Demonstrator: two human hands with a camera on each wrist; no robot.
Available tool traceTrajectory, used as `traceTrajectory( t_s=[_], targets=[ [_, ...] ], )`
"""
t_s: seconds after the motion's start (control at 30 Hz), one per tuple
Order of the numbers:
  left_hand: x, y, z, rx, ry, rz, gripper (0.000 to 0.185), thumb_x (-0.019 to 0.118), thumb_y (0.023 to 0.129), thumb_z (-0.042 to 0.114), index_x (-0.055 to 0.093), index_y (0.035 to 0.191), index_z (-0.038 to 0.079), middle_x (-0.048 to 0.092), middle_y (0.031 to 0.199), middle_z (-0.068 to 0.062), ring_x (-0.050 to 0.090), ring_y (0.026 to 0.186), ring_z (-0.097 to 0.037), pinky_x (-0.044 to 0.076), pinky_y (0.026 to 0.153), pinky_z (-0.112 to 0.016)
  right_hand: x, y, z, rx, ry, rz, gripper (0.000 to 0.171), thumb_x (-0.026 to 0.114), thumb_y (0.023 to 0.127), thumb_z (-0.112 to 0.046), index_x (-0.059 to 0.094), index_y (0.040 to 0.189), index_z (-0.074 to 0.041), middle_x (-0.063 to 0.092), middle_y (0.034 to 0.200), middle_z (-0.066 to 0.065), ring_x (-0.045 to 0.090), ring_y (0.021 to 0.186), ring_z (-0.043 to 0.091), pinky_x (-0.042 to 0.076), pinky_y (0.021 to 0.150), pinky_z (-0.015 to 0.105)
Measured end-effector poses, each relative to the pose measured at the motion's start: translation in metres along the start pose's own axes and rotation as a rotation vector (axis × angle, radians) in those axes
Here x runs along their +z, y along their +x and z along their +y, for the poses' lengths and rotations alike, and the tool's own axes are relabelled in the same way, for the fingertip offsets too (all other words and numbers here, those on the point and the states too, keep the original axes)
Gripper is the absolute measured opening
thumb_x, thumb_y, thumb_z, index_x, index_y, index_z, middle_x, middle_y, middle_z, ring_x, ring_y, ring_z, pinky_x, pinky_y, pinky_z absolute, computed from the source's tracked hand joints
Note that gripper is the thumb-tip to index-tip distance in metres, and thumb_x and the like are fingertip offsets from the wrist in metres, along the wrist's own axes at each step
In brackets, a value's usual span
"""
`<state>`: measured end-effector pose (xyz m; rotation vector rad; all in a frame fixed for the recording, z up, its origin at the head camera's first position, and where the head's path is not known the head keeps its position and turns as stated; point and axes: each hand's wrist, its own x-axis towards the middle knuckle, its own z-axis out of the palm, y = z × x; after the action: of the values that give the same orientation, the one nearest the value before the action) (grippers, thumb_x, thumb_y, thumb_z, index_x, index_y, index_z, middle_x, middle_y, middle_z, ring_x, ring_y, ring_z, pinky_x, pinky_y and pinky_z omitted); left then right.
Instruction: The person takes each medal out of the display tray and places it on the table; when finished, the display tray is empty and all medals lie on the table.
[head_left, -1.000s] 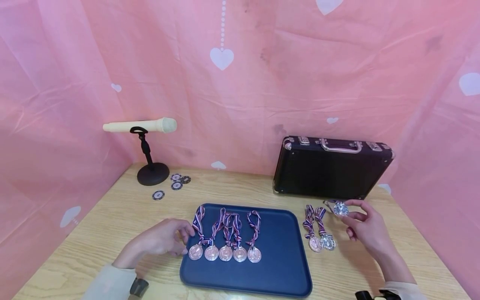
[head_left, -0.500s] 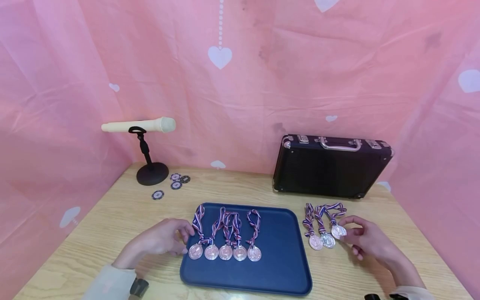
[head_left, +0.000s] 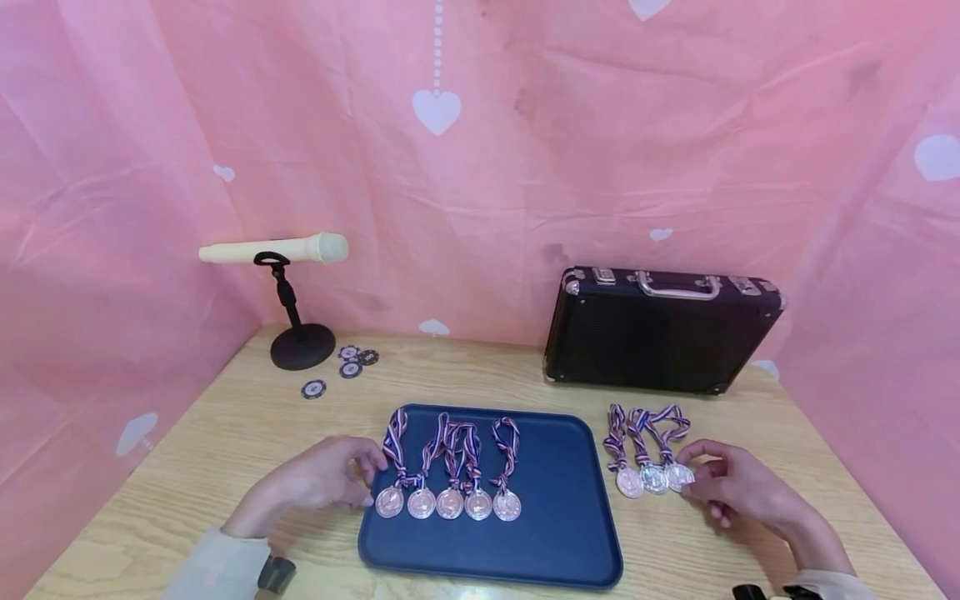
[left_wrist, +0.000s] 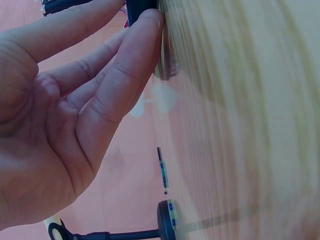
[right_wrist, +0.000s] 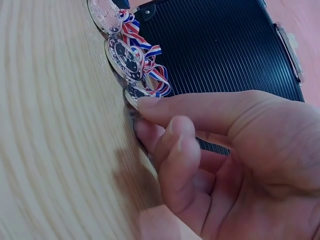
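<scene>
Right hand (head_left: 738, 486): low on the worktop (head_left: 247, 433), fingers curled, thumb and fingertips pinching the medal (head_left: 679, 476) that lies rightmost of three on the wood, just right of the tray (head_left: 558, 517). The right wrist view shows this medal flat against the surface under the fingertips.

Other two medals (head_left: 641, 478): flat on the worktop just left of the held one, discs in a row and close together, striped ribbons running away from the person.

Tray: dark blue, in front of the person, bearing five medals (head_left: 448, 503) in a row along its left half, ribbons laid toward the far edge.

Left hand (head_left: 330, 479): resting at the tray's left edge, fingers loosely bent, fingertips against the rim, holding nothing.

Case (head_left: 660, 329): black, shut, standing on its edge at the back right, handle uppermost.

Microphone (head_left: 273, 249): cream, lying level in a black stand at the back left.

Chips (head_left: 341, 367): four, scattered beside the stand's base.
</scene>
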<state>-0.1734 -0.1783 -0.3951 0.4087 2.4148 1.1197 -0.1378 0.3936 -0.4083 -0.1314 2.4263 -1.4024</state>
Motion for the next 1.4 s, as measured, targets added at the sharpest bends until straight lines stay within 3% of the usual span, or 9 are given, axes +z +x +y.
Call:
traceTrajectory(
  t_s=[0.3,1.4],
  targets=[
    [0.0022,-0.0002,-0.0023,-0.011,0.006,0.008,0.04,0.082,0.08,-0.009,0.069,0.115,0.005,0.063,0.096,-0.007,0.061,0.077,-0.02,0.059,0.064,-0.035,0.0008,-0.0019,-0.0007,0.0,-0.072,0.029,0.04,0.073,0.094,-0.004,0.053,0.126,0.007,0.059,0.076,0.005,0.055,0.053,0.01,0.049,0.046,0.025],
    [0.0006,0.0006,-0.0036,0.005,0.013,0.0,0.039,0.082,0.081,-0.008,0.069,0.115,0.004,0.063,0.095,-0.007,0.063,0.076,-0.021,0.06,0.064,-0.034,-0.0037,-0.0048,-0.0042,-0.023,-0.103,0.061,0.036,0.071,0.095,-0.004,0.056,0.124,0.012,0.06,0.078,0.006,0.06,0.059,0.012,0.057,0.052,0.03]
  ],
)
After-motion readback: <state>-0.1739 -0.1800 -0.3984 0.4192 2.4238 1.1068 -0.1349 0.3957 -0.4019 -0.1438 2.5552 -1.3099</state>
